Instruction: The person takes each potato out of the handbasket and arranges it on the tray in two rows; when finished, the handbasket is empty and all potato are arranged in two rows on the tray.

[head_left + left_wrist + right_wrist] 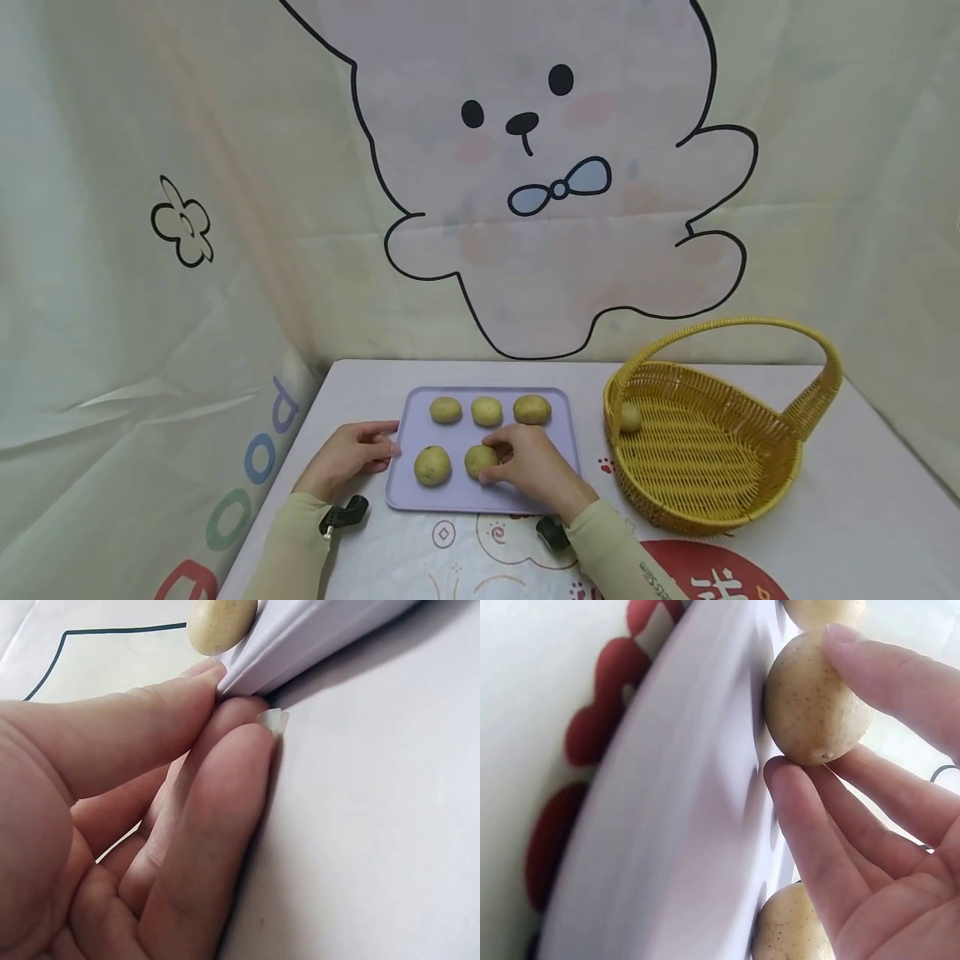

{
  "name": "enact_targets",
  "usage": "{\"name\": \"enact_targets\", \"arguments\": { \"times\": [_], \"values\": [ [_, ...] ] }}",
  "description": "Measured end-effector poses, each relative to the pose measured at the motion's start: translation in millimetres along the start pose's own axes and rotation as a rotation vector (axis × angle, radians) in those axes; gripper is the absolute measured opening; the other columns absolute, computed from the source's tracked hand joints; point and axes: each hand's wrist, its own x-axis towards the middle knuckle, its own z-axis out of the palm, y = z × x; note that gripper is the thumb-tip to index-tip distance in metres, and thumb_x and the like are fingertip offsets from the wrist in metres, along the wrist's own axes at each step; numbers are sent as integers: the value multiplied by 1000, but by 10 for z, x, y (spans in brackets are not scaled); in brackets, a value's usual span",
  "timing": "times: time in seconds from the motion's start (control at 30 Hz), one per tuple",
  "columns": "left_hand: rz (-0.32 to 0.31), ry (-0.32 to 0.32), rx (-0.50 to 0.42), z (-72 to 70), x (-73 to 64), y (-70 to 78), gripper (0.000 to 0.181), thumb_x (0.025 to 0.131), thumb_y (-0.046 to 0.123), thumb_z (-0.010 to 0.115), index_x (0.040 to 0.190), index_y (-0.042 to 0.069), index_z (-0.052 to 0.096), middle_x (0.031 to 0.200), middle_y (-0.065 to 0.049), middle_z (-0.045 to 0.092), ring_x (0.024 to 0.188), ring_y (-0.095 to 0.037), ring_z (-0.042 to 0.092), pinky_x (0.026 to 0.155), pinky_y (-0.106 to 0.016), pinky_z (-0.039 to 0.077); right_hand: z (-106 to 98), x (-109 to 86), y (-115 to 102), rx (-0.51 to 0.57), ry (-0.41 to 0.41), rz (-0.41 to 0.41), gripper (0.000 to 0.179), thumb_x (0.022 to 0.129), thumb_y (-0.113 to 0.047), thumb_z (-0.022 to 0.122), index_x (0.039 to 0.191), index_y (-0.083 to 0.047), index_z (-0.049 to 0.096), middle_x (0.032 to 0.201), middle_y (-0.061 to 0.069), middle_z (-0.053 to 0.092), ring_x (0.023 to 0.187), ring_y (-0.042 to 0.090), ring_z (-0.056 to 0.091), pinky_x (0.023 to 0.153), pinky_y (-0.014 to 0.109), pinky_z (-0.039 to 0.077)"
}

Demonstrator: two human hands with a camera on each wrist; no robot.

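Observation:
A lilac tray [480, 504] lies on the table with several potatoes in two rows. My right hand [536, 465] holds a potato [478, 460] in the front row, the thumb on one side and the fingers on the other. In the right wrist view this potato [810, 701] sits close against the tray's surface. Left of it in the front row is another potato [432, 466]. At the tray's left edge, my left hand [352, 454] pinches the rim [262, 664], thumb above and fingertips at the outer side.
A yellow woven basket [705, 517] with a tall handle stands right of the tray, one potato [630, 417] inside at its left wall. Three potatoes [487, 411] line the tray's back row. A printed curtain [337, 292] hangs behind the table.

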Motion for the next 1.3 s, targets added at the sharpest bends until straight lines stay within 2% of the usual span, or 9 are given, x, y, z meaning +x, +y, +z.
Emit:
{"name": "enact_targets", "arguments": {
  "times": [0.3,0.43,0.57,0.7,0.8,0.9,1.0,1.13,1.3],
  "values": [
    [10,-2,15,3,-21,-2,57,95,10,81,148,0,63,104,-4,74,87,-11,70,75,-23,62,-32,-8,-7,-2,-3,-5,51,77,-18,98,121,0,79,105,4,78,94,20,72,81,26,58],
    [7,-4,10,33,14,8,57,94,10,83,148,1,64,104,-4,74,86,-10,70,75,-22,62,-94,-54,-36,-24,16,-11,51,77,-18,98,121,-1,79,110,8,79,96,19,72,83,27,59],
    [7,-7,10,48,43,-1,58,94,11,84,147,2,65,103,-4,73,86,-10,70,75,-22,62,-195,-153,-101,-5,38,-12,49,80,-17,96,122,-1,79,116,12,79,99,21,73,87,33,62],
    [8,-14,22,28,38,-17,58,95,11,82,149,2,64,100,-4,70,88,-10,69,76,-22,62,-350,-329,-174,-1,57,-17,45,82,-18,93,123,-4,79,116,12,78,101,25,74,90,37,64],
    [11,-5,29,-2,25,-12,58,95,11,82,150,2,63,99,-4,69,88,-11,68,75,-21,61,-517,-513,-203,-56,64,-40,45,82,-19,93,123,-6,80,114,9,79,99,25,75,89,35,65],
    [14,3,34,-27,15,5,59,95,10,82,150,2,63,100,-5,68,88,-12,67,75,-21,61,-746,-720,-194,-131,62,-68,44,83,-21,93,123,-6,80,112,5,79,96,18,74,86,32,64],
    [15,-1,41,-28,7,19,60,95,12,83,150,2,62,101,-5,68,88,-12,67,75,-22,62,-1018,-926,-161,-192,71,-61,41,85,-23,93,121,-8,80,109,1,78,94,13,72,84,30,63],
    [18,-6,43,-14,-1,16,60,95,12,82,150,0,61,103,-6,67,88,-13,67,76,-22,62,-1398,-1119,-59,-250,89,-10,37,87,-27,92,119,-13,81,110,-3,78,97,13,73,85,32,65],
    [22,-19,34,6,2,-8,60,96,11,81,151,-1,60,103,-6,68,87,-13,67,76,-23,62,-1823,-1180,183,-296,107,79,38,89,-36,90,119,-15,82,111,0,80,99,13,73,86,33,64]
  ]
}}
